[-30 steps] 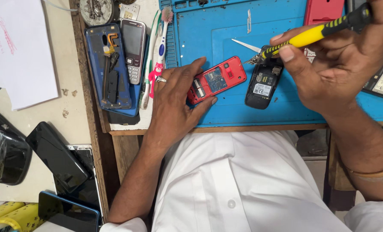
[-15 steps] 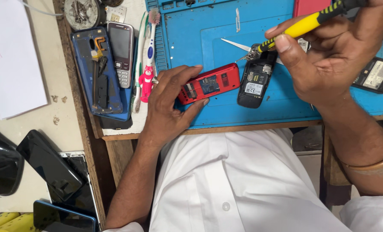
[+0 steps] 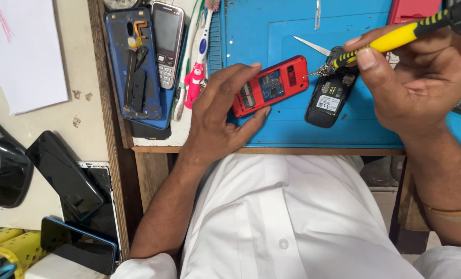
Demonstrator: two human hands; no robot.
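Observation:
A small red phone [image 3: 272, 85] lies open-backed on the blue work mat [image 3: 272, 31]. My left hand [image 3: 223, 111] pins it at its left end, fingers and thumb around its edges. My right hand [image 3: 421, 82] grips a yellow and black screwdriver [image 3: 390, 41], whose metal tip touches the red phone's right end. A black phone body [image 3: 327, 98] with its back off lies just right of the red one, under the screwdriver.
Left of the mat lie a blue phone frame [image 3: 135, 67], a silver keypad phone [image 3: 167, 41] and toothbrushes [image 3: 191, 77]. Metal tweezers [image 3: 313, 46] rest on the mat. Black phones [image 3: 65, 178] and a white sheet [image 3: 21, 51] lie further left. The wooden table edge [image 3: 272, 151] runs below.
The view has shifted and moved closer. The screwdriver tip has come from the black phone to the red phone's right end. My left hand still holds the red phone.

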